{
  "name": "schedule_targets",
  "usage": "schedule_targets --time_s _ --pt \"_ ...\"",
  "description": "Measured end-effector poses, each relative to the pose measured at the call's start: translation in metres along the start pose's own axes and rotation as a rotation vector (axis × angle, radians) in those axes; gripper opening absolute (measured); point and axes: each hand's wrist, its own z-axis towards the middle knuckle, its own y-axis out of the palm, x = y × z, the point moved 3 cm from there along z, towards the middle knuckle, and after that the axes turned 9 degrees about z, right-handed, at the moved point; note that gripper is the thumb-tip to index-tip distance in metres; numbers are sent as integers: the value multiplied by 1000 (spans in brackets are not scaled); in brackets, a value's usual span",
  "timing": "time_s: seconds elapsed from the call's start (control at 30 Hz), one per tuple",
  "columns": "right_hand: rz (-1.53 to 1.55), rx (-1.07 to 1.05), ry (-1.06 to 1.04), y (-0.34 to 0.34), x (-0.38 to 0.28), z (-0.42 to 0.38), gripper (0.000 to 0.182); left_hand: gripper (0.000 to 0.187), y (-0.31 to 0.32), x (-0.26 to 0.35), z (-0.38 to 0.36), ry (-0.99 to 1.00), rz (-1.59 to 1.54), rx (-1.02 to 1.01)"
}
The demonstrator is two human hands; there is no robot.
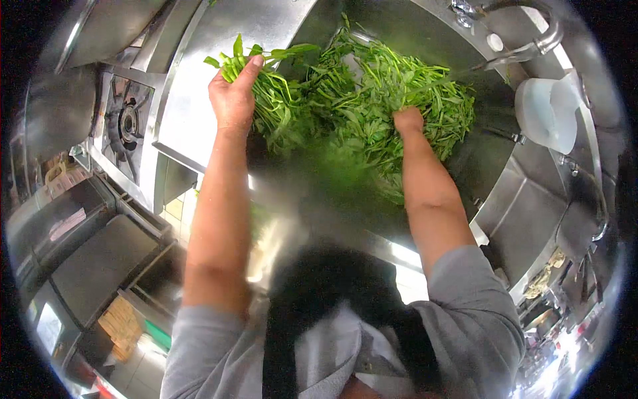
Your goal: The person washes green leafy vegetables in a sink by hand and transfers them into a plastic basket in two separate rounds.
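Observation:
A large heap of long-stemmed leafy greens [372, 86], looking like water spinach, lies in a deep steel sink [488, 113]. My left hand [232, 103] is closed around a bunch of these greens [269, 100] at the sink's left edge. Cut stem ends stick up past my thumb, and the leaves hang down toward the sink. My right hand [408, 121] is closed at the near right side of the heap, with greens in its grip. Leaves partly hide its fingers. A blur obscures the near part of the heap.
A steel faucet [548, 40] reaches over the sink from the right. Beside it stands a translucent white plastic container [546, 114]. To the left are a steel counter [199, 86] and a gas burner [127, 122]. A wooden board [121, 326] sits lower left.

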Motion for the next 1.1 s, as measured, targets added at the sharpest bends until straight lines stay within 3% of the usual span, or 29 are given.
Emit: schedule_targets --time_s 0.03,0.1,0.2,0.33,0.4,0.47,0.53,0.67,0.73,0.83,0.9,1.0,1.1 --pt "6 -1 6 21 19 20 41 25 0 -1 0 2 5 -8" --pt "-549 155 -371 65 58 81 44 23 -1 1 -1 -33 -4 0" --pt "443 164 21 -36 4 -36 35 21 1 -2 3 -34 -60 -72" --pt "728 26 -130 -97 -12 -90 37 19 9 19 0 7 -111 -191" --pt "907 47 -348 -125 -17 -114 27 20 23 32 -9 -76 107 -249" --pt "877 67 -425 -154 -26 -140 27 26 46 64 -28 6 292 -390" --pt "942 18 -517 -178 -36 -168 25 34 88 40 -25 73 290 -551" --pt "789 1 -588 -216 -46 -208 25 35 143 68 -52 147 43 -662" --pt "783 -17 -589 -224 -40 -206 26 31 147 104 -69 70 -78 -767" --pt "620 67 -645 -240 -39 -218 26 24 162 119 -74 116 -132 -788" --pt "349 272 -727 -253 -48 -233 26 23 166 129 -81 179 -189 -799" --pt "204 319 -800 -258 -55 -231 25 21 170 139 -91 208 -185 -831" --pt "290 341 -776 -255 -56 -226 23 21 172 141 -96 185 -236 -843"
